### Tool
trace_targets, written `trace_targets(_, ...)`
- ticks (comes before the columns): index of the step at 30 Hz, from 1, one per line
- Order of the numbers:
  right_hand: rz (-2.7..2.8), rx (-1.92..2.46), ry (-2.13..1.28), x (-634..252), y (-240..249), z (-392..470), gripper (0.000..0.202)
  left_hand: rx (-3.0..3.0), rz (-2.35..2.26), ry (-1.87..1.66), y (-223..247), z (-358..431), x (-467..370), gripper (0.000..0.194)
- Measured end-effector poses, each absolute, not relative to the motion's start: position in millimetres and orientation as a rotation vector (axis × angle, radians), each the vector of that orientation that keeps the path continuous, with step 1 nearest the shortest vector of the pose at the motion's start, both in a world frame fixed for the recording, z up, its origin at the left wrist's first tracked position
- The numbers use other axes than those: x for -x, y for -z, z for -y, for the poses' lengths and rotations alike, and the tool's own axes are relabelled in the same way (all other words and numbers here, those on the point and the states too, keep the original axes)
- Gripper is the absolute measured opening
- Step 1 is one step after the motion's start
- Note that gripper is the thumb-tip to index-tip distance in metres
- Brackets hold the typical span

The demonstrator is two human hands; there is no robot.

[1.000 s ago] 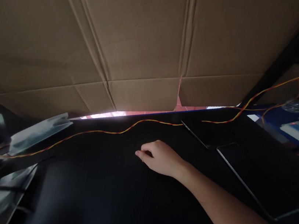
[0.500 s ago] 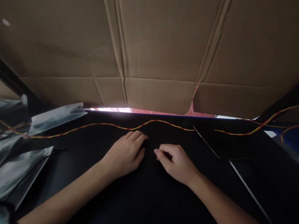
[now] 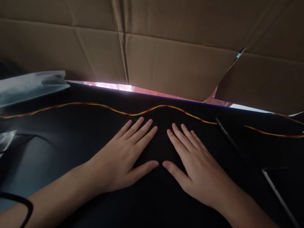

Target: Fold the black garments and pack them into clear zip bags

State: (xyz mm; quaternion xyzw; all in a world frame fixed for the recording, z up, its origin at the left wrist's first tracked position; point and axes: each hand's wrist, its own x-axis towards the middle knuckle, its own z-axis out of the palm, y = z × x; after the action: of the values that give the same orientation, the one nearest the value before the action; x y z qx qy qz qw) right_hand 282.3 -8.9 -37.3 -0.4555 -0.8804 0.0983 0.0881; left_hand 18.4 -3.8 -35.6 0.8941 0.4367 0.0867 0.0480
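Note:
My left hand [image 3: 123, 155] lies palm down on the black surface [image 3: 144, 211], fingers spread and holding nothing. Opposite it, my right hand [image 3: 195, 165] rests flat in the same way, also with nothing in it. The two thumb tips point at each other with a small gap between them. Just beyond the fingertips runs a twisted red and yellow wire [image 3: 167, 106], which neither hand appears to touch.
A brown cardboard sheet [image 3: 170, 63] stands along the back. Clear plastic bags [image 3: 25, 88] lie on the left, and a black cable [image 3: 15, 197] loops near my left forearm. Two dark flat objects with pale edges, one nearer [image 3: 282, 196], lie on the right.
Both hands have gone from curled fingers to flat and spread on the surface. The view has shifted closer and downward, so the bags sit farther left.

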Motion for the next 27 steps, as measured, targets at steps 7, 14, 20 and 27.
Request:
trace_targets(7, 2.583, 1.370, -0.322, -282, 36, 9, 0.077, -2.731, -1.327, -0.271, 38, 3, -19, 0.083)
trace_targets(14, 2.529, 1.354, -0.389, -282, 38, 10, 0.076, -2.700, -1.294, -0.329, 38, 4, -15, 0.082)
trace_targets(20, 2.541, 1.368, -0.375, -283, 38, 10, 0.077, -2.695, -1.302, -0.300, 37, 1, -20, 0.083)
trace_targets(27, 2.555, 1.416, -0.431, -281, 28, 12, 0.080, -2.694, -1.498, -0.475, -11, 14, 23, 0.052)
